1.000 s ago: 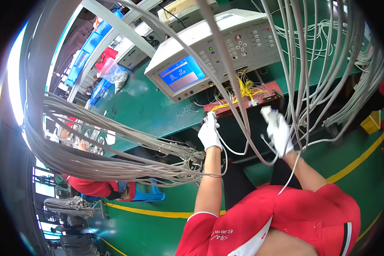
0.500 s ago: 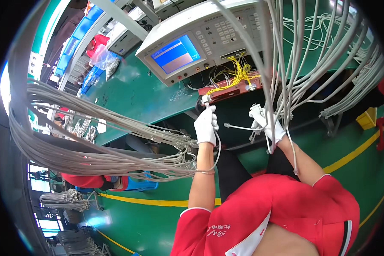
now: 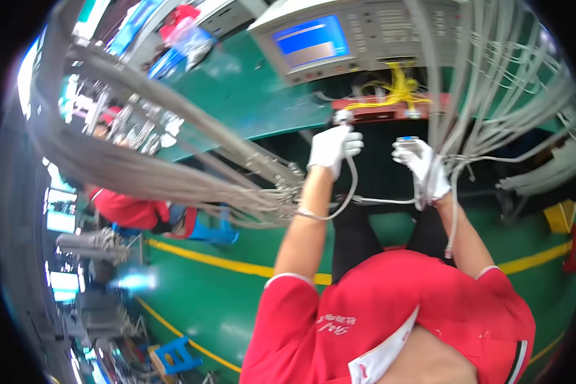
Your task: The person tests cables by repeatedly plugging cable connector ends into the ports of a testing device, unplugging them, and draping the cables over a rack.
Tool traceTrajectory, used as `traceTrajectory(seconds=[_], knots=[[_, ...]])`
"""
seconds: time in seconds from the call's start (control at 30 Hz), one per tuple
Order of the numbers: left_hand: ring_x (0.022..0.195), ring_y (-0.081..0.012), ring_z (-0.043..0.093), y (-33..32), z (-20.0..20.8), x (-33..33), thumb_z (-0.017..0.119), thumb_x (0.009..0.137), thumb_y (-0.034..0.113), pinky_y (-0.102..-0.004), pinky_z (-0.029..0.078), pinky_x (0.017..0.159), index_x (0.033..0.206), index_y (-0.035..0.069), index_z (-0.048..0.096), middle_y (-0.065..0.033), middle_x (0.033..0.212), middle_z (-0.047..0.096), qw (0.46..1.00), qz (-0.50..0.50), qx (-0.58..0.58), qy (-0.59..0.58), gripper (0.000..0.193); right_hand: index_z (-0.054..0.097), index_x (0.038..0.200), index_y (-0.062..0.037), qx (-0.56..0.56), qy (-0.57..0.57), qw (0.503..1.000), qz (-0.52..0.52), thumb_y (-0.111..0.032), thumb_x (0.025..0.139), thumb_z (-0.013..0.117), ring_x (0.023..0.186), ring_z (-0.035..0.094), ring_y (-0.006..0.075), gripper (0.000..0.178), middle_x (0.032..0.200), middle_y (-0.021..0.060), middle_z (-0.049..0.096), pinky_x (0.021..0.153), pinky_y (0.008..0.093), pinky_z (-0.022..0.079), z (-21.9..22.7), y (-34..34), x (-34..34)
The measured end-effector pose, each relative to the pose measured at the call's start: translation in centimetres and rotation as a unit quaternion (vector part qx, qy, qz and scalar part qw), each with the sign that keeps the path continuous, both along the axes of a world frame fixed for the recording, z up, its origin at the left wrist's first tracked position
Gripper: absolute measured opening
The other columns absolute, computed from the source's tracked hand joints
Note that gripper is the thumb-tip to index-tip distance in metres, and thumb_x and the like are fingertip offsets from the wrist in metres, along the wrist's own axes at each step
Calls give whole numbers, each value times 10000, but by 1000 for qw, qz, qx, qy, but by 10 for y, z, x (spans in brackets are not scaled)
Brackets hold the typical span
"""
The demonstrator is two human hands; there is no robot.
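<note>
My left hand [image 3: 335, 152], in a white glove, is closed around a cable plug [image 3: 343, 117] at the left end of a red test fixture [image 3: 393, 111]. A pale grey cable [image 3: 352, 185] loops down from it past my wrist. My right hand [image 3: 427, 169], also gloved, grips a connector [image 3: 408, 143] with a blue face, held below and to the right of the fixture. Grey cables hang around that hand, and one loose end [image 3: 450, 248] dangles below my wrist. Yellow wires [image 3: 400, 86] run from the fixture toward a tester [image 3: 371, 41] with a lit blue screen.
Thick grey cable bundles hang at the left [image 3: 141, 176] and right [image 3: 493, 96]. The green bench [image 3: 262, 105] carries a clear plastic bag [image 3: 192, 40]. A co-worker in red [image 3: 128, 210] sits at the left near a blue stool [image 3: 217, 227]. A yellow bin [image 3: 560, 216] stands at the right.
The whole view has shifted, with the tester now higher and farther right. My right hand has turned its connector so that the blue face shows. My left hand stays at the fixture's left end.
</note>
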State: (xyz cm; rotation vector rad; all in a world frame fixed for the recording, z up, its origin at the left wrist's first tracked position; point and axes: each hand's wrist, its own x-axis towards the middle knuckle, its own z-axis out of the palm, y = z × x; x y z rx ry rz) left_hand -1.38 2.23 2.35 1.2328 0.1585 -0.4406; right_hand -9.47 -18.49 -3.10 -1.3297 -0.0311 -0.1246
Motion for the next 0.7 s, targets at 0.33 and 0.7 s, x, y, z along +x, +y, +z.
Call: traceTrajectory(seconds=[0.33,0.7], knots=[[1272,-496,154,11,272,-40,535,755,527,-603,186,1009,1291,-147,193,-383,1327,180,788,41,-61,-611,927,554,1007,73,157,-48,986,-19,-117,902,428,945,590,252,251,995,165,604,869,337,471,28,1,1],[1031,-249,492,-87,317,-37,475,811,38,-308,399,871,1228,74,422,-121,1122,517,383,-115,289,-869,421,532,927,-98,346,140,928,-5,-398,919,412,377,363,23,323,712,-26,546,299,146,282,21,-36,4]])
